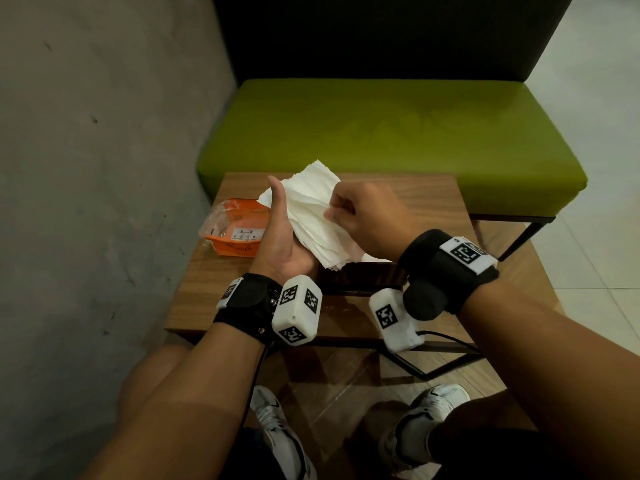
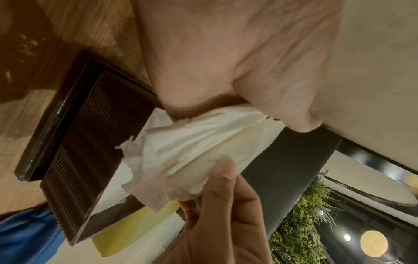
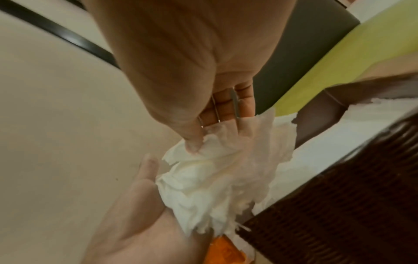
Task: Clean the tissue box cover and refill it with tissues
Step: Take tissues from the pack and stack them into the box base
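My left hand (image 1: pixel 277 233) holds a white stack of tissues (image 1: pixel 311 209) above the table, thumb up along its left edge and fingers hidden behind it. The right hand (image 1: pixel 363 216) pinches the stack's right edge between thumb and fingers. The right wrist view shows that pinch on a thin top sheet of the tissues (image 3: pixel 214 178), with the left hand (image 3: pixel 140 205) underneath. The dark brown ribbed tissue box cover (image 1: pixel 360 277) lies on the table just below both hands. In the left wrist view the box cover (image 2: pixel 86 135) has white tissue in its opening, under the held tissues (image 2: pixel 203 148).
An orange and clear tissue packet (image 1: pixel 235 233) lies on the small wooden table (image 1: pixel 433 202), left of my hands. Behind the table stands a green bench (image 1: pixel 398 133), with a grey wall (image 1: pixel 104 168) on the left. A blue cloth (image 2: pixel 22 237) shows near the cover.
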### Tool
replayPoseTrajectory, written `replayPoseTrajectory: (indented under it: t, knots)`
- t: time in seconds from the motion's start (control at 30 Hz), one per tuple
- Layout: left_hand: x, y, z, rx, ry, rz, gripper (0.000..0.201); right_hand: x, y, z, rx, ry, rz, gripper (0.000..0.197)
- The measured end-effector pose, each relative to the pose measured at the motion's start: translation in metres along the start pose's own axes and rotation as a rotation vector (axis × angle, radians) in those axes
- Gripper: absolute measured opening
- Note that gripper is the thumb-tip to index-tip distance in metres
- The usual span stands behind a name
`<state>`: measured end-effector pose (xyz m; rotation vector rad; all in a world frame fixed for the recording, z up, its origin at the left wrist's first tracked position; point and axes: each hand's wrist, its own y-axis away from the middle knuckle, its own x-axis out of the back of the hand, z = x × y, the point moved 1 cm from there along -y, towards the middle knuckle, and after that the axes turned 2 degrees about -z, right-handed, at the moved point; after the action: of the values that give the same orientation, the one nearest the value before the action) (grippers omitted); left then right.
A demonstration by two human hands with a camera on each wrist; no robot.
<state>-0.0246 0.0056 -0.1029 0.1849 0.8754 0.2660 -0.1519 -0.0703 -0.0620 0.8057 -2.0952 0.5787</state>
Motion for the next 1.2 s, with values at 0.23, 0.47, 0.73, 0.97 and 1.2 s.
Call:
replayPoseTrajectory:
  t: [0.23,0.47,0.73,0.97,1.2]
  knots:
    - [0.007,0.002,-0.001,-0.036,0.013,-0.025,0.092,0.015,-0.003,0.004,-0.046,-0.066,0.203,0.019]
    - [0.005,0.002,0.000,-0.033,-0.014,-0.001,0.095,0.006,0.002,-0.021,0.158,0.217,0.122,0.017]
    - [0.000,0.002,0.006,-0.043,0.003,0.047,0.091,-0.013,0.006,-0.021,0.055,0.097,-0.084,0.037]
    - [-0.003,0.000,0.007,-0.024,0.026,0.011,0.103,-0.008,-0.006,-0.015,0.017,0.080,-0.057,0.005]
    - [-0.004,-0.006,0.010,-0.044,-0.001,0.020,0.100,-0.007,-0.009,-0.018,0.015,0.080,-0.056,0.012]
